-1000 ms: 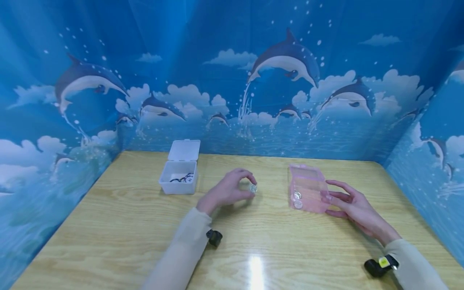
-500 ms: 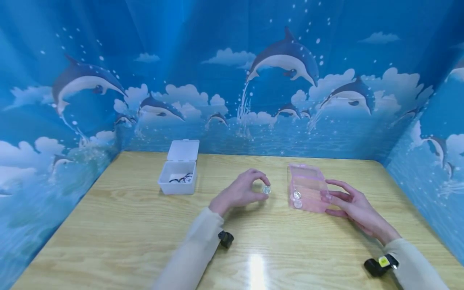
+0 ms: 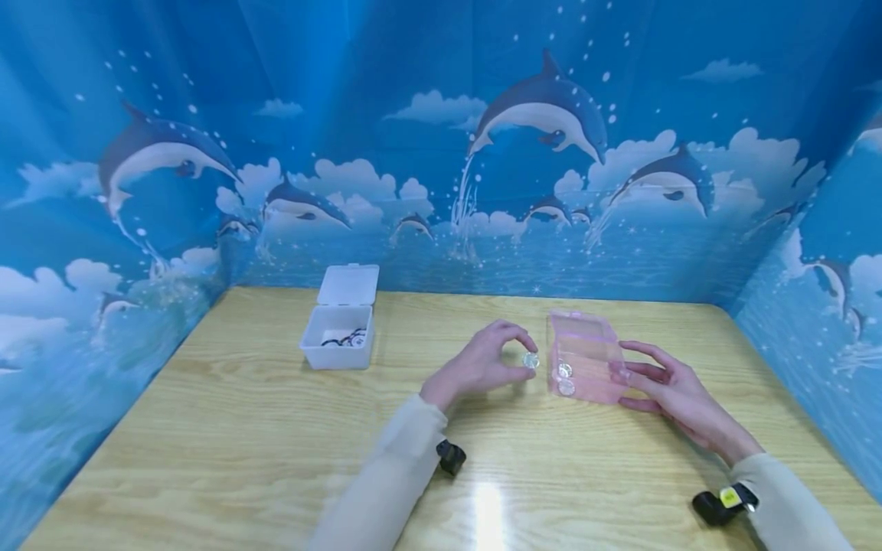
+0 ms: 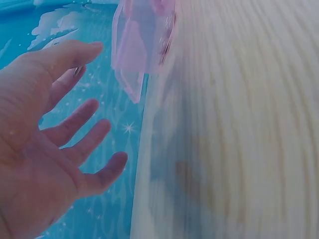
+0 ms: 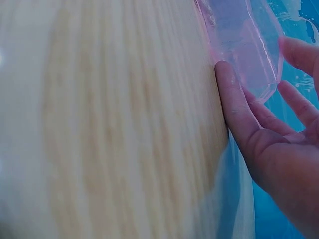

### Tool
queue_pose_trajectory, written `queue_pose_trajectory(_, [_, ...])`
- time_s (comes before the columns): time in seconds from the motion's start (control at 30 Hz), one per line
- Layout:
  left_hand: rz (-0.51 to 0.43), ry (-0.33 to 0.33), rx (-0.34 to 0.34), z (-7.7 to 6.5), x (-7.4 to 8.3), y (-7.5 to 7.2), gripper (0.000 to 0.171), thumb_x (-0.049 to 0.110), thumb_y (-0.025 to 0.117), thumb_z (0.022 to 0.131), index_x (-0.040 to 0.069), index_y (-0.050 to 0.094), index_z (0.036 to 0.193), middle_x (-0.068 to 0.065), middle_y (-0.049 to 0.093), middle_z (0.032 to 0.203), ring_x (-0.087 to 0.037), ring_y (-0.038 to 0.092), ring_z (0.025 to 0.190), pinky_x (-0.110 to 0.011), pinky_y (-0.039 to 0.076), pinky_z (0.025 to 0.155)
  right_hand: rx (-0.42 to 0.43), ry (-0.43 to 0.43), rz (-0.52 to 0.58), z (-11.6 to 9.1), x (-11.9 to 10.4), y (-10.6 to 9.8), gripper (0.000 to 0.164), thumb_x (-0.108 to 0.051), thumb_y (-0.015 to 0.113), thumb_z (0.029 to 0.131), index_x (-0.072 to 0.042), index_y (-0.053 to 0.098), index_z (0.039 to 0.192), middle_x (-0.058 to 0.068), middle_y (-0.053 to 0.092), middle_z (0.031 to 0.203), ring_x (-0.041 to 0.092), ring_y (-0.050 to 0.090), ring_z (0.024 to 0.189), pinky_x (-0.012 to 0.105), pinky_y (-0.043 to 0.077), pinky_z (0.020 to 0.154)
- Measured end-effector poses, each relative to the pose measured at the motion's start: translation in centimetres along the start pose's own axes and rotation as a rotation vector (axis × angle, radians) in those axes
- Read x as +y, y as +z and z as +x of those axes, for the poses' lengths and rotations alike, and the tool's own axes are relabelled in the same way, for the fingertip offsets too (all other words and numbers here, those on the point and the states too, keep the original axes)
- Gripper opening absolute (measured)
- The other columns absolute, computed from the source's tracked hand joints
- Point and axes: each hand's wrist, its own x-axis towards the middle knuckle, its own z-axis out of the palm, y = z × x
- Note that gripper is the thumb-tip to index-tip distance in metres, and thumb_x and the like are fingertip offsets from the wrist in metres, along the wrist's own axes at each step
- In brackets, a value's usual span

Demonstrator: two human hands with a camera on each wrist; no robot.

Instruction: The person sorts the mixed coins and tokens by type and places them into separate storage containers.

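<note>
In the head view, my left hand (image 3: 482, 358) pinches a shiny round coin (image 3: 530, 360) between thumb and a fingertip, just left of a pink see-through box (image 3: 596, 375). The left wrist view shows the coin's thin edge (image 4: 78, 70) by the fingertips, the other fingers spread. The box's lid stands open at the back, and two similar round coins (image 3: 566, 379) lie along its left side. My right hand (image 3: 675, 398) holds the box's right side, thumb at the wall and fingers around it. In the right wrist view, fingertips touch the box (image 5: 249, 55).
A white plastic box (image 3: 338, 356) with its lid (image 3: 348, 285) open stands at the back left, with dark and whitish small things inside. Both boxes are on a wood-grain table (image 3: 241, 428). A blue dolphin-print cloth (image 3: 413, 115) hangs behind and beside it.
My left hand has moved right with the coin, from the middle of the table to near the pink box's left side. The right hand and both boxes have stayed put.
</note>
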Motion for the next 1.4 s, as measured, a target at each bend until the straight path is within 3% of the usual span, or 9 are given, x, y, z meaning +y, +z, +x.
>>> queue_pose_trajectory(0.23, [-0.025, -0.020, 0.035, 0.7, 1.0, 1.2, 0.032, 0.030, 0.078, 0.090, 0.025, 0.068, 0.120, -0.004, 0.050, 0.151, -0.027, 0.047, 0.141, -0.055, 0.041, 0.118, 0.014, 0.025, -0.025, 0.0, -0.1, 0.0, 0.066, -0.020, 0.063, 0.103, -0.011, 0.029, 0.158, -0.013, 0.068, 0.121, 0.002, 0.068, 0.110, 0.037, 0.064, 0.089])
queue_pose_trajectory(0.53, [-0.036, -0.023, 0.049, 1.7, 1.7, 2.4, 0.033, 0.030, 0.078, 0.089, 0.025, 0.068, 0.120, -0.004, 0.050, 0.151, -0.025, 0.048, 0.139, -0.053, 0.044, 0.116, 0.001, 0.009, 0.003, 0.1, 0.0, 0.0, 0.065, -0.018, 0.063, 0.103, -0.011, 0.030, 0.158, -0.012, 0.070, 0.121, 0.002, 0.069, 0.110, 0.036, 0.064, 0.088])
queue_pose_trajectory(0.9, [-0.145, -0.082, 0.069, 2.8, 1.9, 3.9, 0.029, 0.031, 0.081, 0.087, 0.028, 0.070, 0.113, 0.000, 0.055, 0.137, -0.022, 0.057, 0.125, -0.037, 0.055, 0.098, 0.006, 0.016, -0.008, 0.1, 0.0, 0.0, 0.065, -0.018, 0.063, 0.103, -0.011, 0.029, 0.158, -0.012, 0.069, 0.121, 0.003, 0.068, 0.110, 0.036, 0.064, 0.089])
queue_pose_trajectory(1.13, [-0.180, -0.120, 0.073, 3.1, 2.1, 4.2, 0.027, 0.032, 0.083, 0.085, 0.030, 0.070, 0.110, 0.002, 0.054, 0.138, -0.018, 0.058, 0.123, -0.039, 0.056, 0.098, 0.022, 0.038, -0.062, 0.1, -0.1, -0.1, 0.069, -0.024, 0.064, 0.103, -0.012, 0.027, 0.159, -0.012, 0.065, 0.122, 0.001, 0.068, 0.109, 0.038, 0.064, 0.090])
queue_pose_trajectory(1.4, [-0.196, -0.134, 0.063, 3.1, 2.1, 4.1, 0.027, 0.031, 0.084, 0.085, 0.032, 0.070, 0.108, 0.004, 0.053, 0.141, -0.017, 0.059, 0.122, -0.039, 0.055, 0.097, 0.009, 0.032, -0.032, 0.1, 0.0, -0.1, 0.068, -0.020, 0.064, 0.103, -0.013, 0.028, 0.159, -0.011, 0.066, 0.122, 0.003, 0.069, 0.109, 0.037, 0.064, 0.089])
